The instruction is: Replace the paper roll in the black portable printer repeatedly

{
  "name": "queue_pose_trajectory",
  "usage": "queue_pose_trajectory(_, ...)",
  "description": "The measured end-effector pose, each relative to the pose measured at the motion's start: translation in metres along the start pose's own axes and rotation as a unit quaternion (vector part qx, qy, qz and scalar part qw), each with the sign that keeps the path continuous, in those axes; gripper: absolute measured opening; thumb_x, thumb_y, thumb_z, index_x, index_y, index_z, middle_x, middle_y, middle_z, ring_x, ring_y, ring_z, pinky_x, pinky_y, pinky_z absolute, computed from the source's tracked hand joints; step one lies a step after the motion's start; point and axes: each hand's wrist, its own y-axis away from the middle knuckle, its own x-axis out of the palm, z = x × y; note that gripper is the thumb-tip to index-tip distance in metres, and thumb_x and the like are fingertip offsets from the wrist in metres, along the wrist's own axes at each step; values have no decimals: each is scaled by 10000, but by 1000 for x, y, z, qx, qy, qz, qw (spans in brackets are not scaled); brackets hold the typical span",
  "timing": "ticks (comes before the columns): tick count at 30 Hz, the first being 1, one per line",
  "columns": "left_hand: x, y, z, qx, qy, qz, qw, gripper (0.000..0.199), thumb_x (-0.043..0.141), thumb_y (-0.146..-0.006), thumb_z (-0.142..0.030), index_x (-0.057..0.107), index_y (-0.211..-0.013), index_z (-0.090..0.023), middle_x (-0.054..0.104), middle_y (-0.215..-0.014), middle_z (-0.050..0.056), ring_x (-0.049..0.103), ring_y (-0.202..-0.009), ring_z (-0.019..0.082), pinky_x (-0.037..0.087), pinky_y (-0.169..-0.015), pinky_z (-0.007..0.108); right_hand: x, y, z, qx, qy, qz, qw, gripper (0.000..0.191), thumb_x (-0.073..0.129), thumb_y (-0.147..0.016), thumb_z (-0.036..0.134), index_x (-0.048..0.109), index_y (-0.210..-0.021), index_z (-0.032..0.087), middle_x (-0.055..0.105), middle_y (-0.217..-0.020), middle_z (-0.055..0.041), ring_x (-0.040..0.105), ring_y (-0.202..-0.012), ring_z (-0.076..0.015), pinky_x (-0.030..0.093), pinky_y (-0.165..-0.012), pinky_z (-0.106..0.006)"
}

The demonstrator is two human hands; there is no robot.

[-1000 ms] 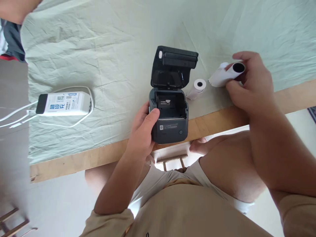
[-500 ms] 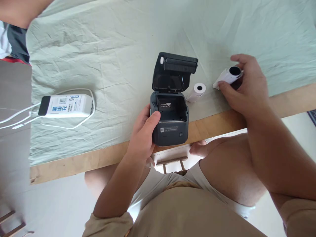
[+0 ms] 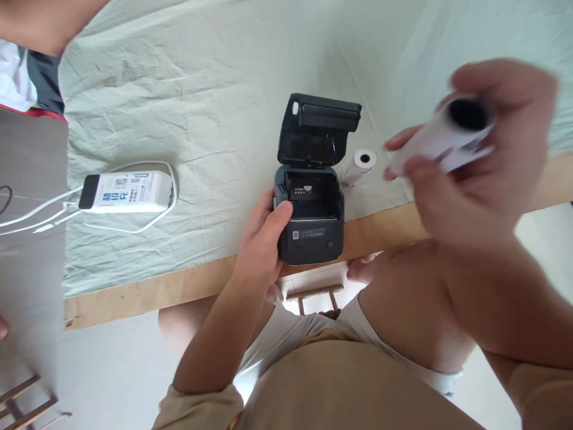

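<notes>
A small dark label printer stands at the table's front edge with its lid raised and its paper bay bare. My left hand grips it along its left side, thumb over the rim of the bay. Up at the right, my right hand is closed around a white paper roll with a wide dark core; hand and roll are blurred by motion. Just right of the printer is a second, smaller paper roll with a narrow core, standing tilted on the cloth.
A white power strip with printed labels and white cables lies on the green cloth at left. The table's wooden edge runs along the front. Another person's arm reaches in at the upper left.
My right hand has lifted the wide-core paper roll off the cloth, up toward the camera and to the right. My left hand keeps its hold on the label printer.
</notes>
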Motion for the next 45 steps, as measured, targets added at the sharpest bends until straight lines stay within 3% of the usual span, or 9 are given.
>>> queue_pose_trajectory(4, 2, 2, -3, 15, -8, 8, 1000, 377, 891, -863, -480, 751, -1084, -208, 801, -894, 26, 778, -774, 203, 606, -620, 272, 27, 10, 39, -108, -28, 85, 990, 538, 692, -950, 148, 578, -1435, 353, 731, -1303, -47, 794, -1091, -241, 673, -844, -398)
queue_pose_trajectory(11, 2, 6, -6, -23, 1, 16, 1000, 386, 882, -849, -445, 727, -1138, -240, 800, -943, 36, 809, -961, 286, 637, -636, 315, 45, 2, 27, -163, 65, 93, 980, 244, 619, -944, 54, 649, -1025, 282, 861, -1069, 22, 834, -916, -204, 607, -768, -360)
queue_pose_trajectory(19, -2, 2, 0, 14, 26, 30, 999, 394, 886, -854, -532, 743, -1050, -222, 777, -898, 33, 777, -866, 239, 635, -703, 307, 39, 10, 41, -207, 49, 75, 974, 254, 627, -926, 32, 587, -934, 283, 809, -886, 47, 763, -823, -180, 524, -732, -375)
queue_pose_trajectory(22, -6, 3, 2, 16, 27, 55, 998, 490, 916, -839, -519, 728, -1188, -231, 809, -1035, 46, 798, -968, 250, 651, -740, 299, 38, 16, 38, -246, 24, 107, 963, 93, 698, -1003, 239, 619, -967, 270, 814, -947, 16, 723, -831, -176, 502, -756, -405)
queue_pose_trajectory(24, -7, 4, 2, 15, 21, 63, 998, 664, 960, -805, -388, 650, -1381, -274, 811, -1238, 56, 797, -1150, 278, 672, -871, 320, 36, 18, 33, -270, 3, 150, 951, 184, 668, -1054, 433, 658, -1015, 254, 811, -996, -18, 724, -877, -185, 503, -796, -422)
queue_pose_trajectory(27, -7, 5, 1, 17, 7, 62, 998, 861, 950, -772, -237, 537, -1524, -315, 775, -1398, 72, 773, -1275, 320, 667, -978, 367, 34, 17, 28, -263, -23, 178, 948, 166, 623, -1077, 417, 671, -1046, 261, 816, -1026, -19, 742, -906, -190, 519, -825, -414)
queue_pose_trajectory(31, -3, 5, -2, 15, -21, 48, 999, 878, 964, -734, -240, 553, -1508, -298, 799, -1301, 74, 792, -1214, 342, 669, -970, 396, 36, 18, 30, -222, 16, 137, 965, 61, 678, -1025, 271, 635, -1005, 309, 829, -981, 23, 768, -901, -200, 519, -816, -406)
queue_pose_trajectory(39, -6, 3, 4, 33, 3, 45, 998, 667, 917, -837, -378, 629, -1431, -285, 797, -1314, 67, 786, -1199, 302, 655, -962, 360, 34, 17, 32, -192, -18, 112, 975, 182, 724, -978, 120, 655, -984, 288, 799, -876, 42, 755, -827, -180, 536, -770, -374)
queue_pose_trajectory(45, -7, 2, 3, 17, 3, 50, 999, 716, 916, -831, -304, 605, -1475, -293, 812, -1251, 51, 795, -1161, 291, 666, -904, 344, 32, 21, 37, -253, -25, 138, 957, 88, 695, -1060, 306, 638, -998, 280, 801, -836, 32, 791, -901, -196, 548, -795, -395)
